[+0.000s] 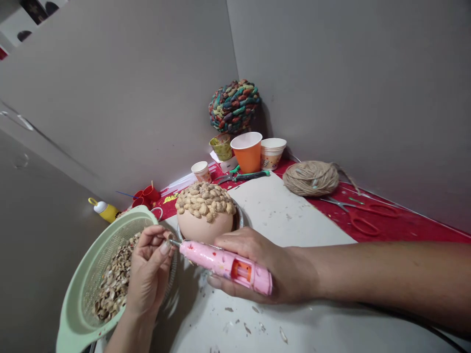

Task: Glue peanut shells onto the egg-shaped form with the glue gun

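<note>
My right hand (253, 260) is wrapped round a pink glue gun (211, 257), its metal nozzle pointing left. The nozzle tip meets the fingertips of my left hand (152, 262), which are pinched together; whatever small thing they hold is hidden. Just behind the glue gun sits a pale round ball (202, 226) whose top is covered with nutshells (206, 200). It rests on a dish, of which only part of the rim shows. Beside my left hand stands a light green colander (71, 299) with many loose shells (114, 284) inside.
Behind the ball stand an orange cup (247, 154), paper cups (273, 152), pliers (253, 175) and a multicoloured ball (235, 107). To the right lie a twine coil (311, 179) and red-handled scissors (362, 220). Shell bits litter the pale board (294, 323). Grey panels (349, 88) enclose the back.
</note>
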A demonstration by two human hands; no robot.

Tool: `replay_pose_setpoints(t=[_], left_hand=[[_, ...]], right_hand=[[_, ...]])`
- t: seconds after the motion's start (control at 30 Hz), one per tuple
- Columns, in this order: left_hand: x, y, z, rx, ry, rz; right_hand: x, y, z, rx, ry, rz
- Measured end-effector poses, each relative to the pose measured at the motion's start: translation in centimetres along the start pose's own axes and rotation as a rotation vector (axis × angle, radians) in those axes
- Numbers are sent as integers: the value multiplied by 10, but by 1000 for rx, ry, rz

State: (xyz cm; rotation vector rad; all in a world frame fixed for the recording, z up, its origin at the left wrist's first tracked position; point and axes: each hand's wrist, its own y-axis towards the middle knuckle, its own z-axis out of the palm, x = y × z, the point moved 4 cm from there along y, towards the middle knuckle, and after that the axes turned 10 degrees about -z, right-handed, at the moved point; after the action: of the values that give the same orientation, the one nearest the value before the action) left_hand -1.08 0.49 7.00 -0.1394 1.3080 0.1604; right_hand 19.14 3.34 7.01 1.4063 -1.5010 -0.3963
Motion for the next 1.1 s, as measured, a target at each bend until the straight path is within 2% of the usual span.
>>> replay_pose_setpoints(t=[0.33,0.9,1.1], left_hand=[[-4,-3,2,-52,98,118],[-6,-7,4,-118,165,228],[-6,-7,4,-106,183,247]], right_hand=[[-4,-1,0,24,4,23],[-3,-2,0,1,-12,15],[-3,-3,0,22,-9,33]])
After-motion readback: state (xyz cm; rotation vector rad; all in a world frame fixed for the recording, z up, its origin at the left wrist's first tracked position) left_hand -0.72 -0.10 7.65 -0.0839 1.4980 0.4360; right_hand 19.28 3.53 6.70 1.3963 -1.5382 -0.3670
